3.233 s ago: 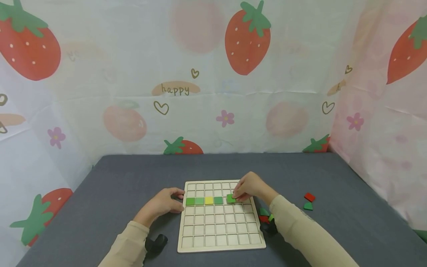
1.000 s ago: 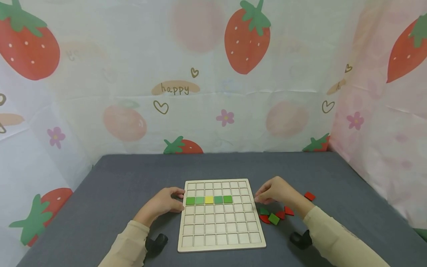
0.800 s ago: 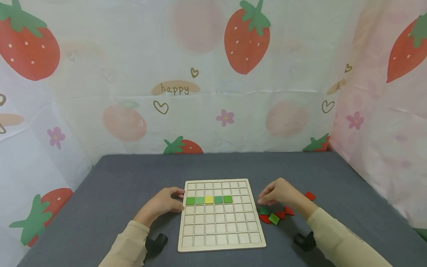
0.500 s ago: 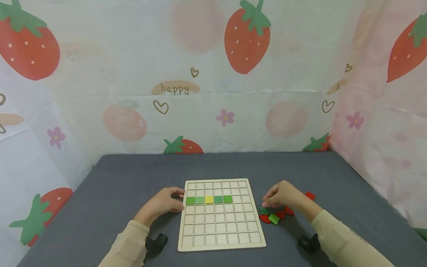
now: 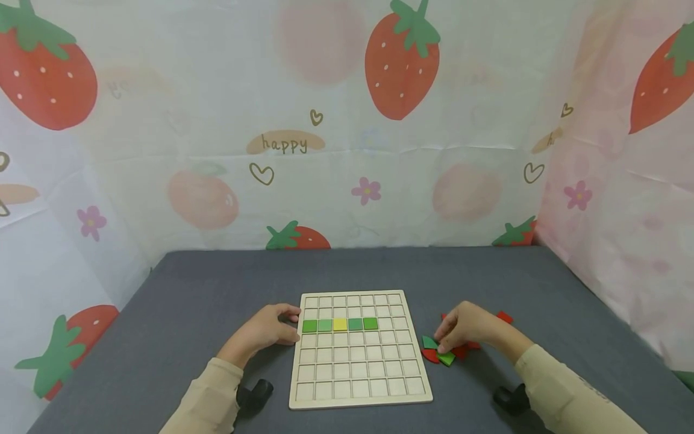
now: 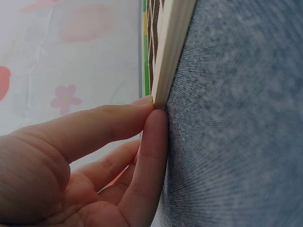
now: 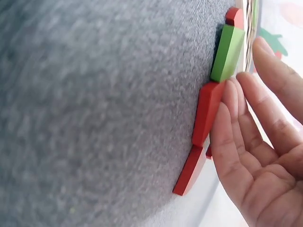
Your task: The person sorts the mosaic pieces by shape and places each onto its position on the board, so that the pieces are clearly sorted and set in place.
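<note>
A pale wooden grid board (image 5: 338, 405) lies on the grey cloth. Its third row from the far side holds a yellow tile (image 5: 340, 325) and several green tiles (image 5: 370, 324) in adjoining cells. My left hand (image 5: 267, 328) touches the board's left edge, finger and thumb set apart along it. Over the loose pieces to the right of the board hovers my right hand (image 5: 467, 325), its thumb and fingers parted with nothing between them. A bright green square tile (image 7: 228, 53) lies beside its fingertips, next to a red piece (image 7: 208, 111) near the fingers.
Close to the board's right edge lie a dark green piece (image 5: 429, 342) and a red rounded piece (image 5: 431, 356). Farther right sits a red tile (image 5: 505, 317), partly behind the forearm. A patterned cloth (image 5: 347, 205) hangs behind the table.
The green tile that my right hand held sits in the third row. That hand has moved right and toward me, over the loose pieces. My left hand stays at the board's edge.
</note>
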`<state>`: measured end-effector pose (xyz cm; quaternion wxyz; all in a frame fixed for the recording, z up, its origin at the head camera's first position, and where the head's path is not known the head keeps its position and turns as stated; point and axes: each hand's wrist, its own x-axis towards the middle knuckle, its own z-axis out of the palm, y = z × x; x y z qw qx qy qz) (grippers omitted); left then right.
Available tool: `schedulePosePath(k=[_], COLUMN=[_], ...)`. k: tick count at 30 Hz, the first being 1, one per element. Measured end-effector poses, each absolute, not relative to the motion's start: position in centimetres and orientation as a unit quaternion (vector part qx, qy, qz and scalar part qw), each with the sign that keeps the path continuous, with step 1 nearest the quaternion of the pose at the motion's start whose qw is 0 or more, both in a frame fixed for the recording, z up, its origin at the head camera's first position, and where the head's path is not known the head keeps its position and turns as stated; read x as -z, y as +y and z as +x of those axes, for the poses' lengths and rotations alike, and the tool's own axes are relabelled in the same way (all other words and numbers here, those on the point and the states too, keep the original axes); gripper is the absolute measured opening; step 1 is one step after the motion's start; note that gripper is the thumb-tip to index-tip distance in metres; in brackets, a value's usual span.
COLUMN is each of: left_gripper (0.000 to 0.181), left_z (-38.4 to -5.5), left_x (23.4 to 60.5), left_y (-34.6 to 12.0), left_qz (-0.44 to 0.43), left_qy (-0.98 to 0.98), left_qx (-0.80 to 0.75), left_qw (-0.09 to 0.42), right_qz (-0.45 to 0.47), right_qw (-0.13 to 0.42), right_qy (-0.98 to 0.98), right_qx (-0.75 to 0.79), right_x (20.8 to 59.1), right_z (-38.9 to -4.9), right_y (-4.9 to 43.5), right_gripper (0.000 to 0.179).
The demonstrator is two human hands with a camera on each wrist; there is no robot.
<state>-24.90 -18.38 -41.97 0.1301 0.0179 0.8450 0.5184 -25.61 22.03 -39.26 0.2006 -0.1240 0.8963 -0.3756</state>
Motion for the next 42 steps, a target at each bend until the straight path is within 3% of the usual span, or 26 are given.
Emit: schedulePosePath(k=[10, 20, 32, 42], left_gripper=[0.059, 0.06, 0.058, 0.058], left_z=[-24.9, -25.0, -24.8, -24.8], left_x=[41.9, 42.2, 41.9, 42.0], left_y=[-18.4, -18.4, -18.4, -18.5], left_qz=[0.017, 0.019, 0.016, 0.015], left_qy=[0.844, 0.847, 0.843, 0.84], left_qx=[-0.52, -0.515, -0.523, -0.526], left_qw=[0.129, 0.126, 0.129, 0.132], right_qz=[-0.157, -0.166, -0.196, -0.162], right_qw=[0.225, 0.199, 0.241, 0.23], right_qy=[0.89, 0.911, 0.879, 0.889], right_qx=[0.365, 0.32, 0.362, 0.36], right_x=[39.1, 39.2, 39.0, 38.6], right_z=[-25.2, -24.8, -24.9, -24.8], right_y=[22.5, 22.4, 23.2, 22.9], right_gripper=[0.021, 0.013, 0.015, 0.011])
